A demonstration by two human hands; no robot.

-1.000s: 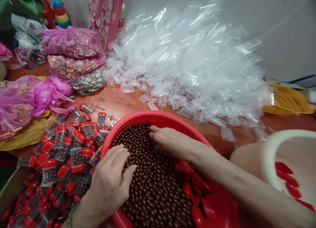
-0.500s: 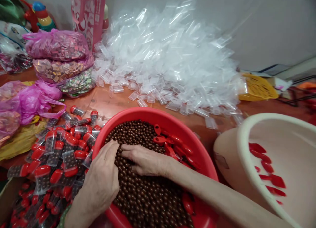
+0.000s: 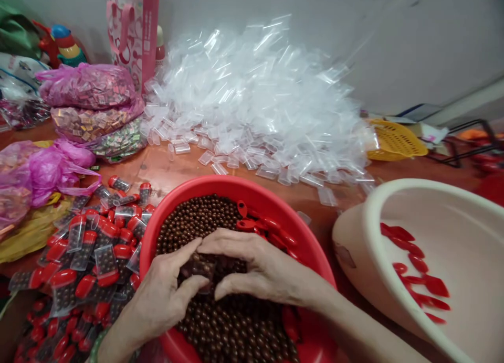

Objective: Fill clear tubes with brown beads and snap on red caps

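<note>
My left hand is closed on a small clear plastic tube, held between thumb and fingers low over a red basin. Dark brown balls show in and around the tube, but how full it is I cannot tell. My right hand is cupped beside the tube, its thumb apart from its fingers; the fingertips meet those of my left hand. Shiny brown balls fill most of the basin. Red plastic caps lie along its right side.
Left of the basin lies a heap of filled, red-capped tubes. A large pile of clear tubes stands behind. A cream tub with red caps is at the right, a yellow basket beyond. Pink bags stand at the left.
My right hand has lifted its fingers from the balls and opened its thumb outward. My left hand has turned, so the tube shows between its fingers. The view has shifted slightly.
</note>
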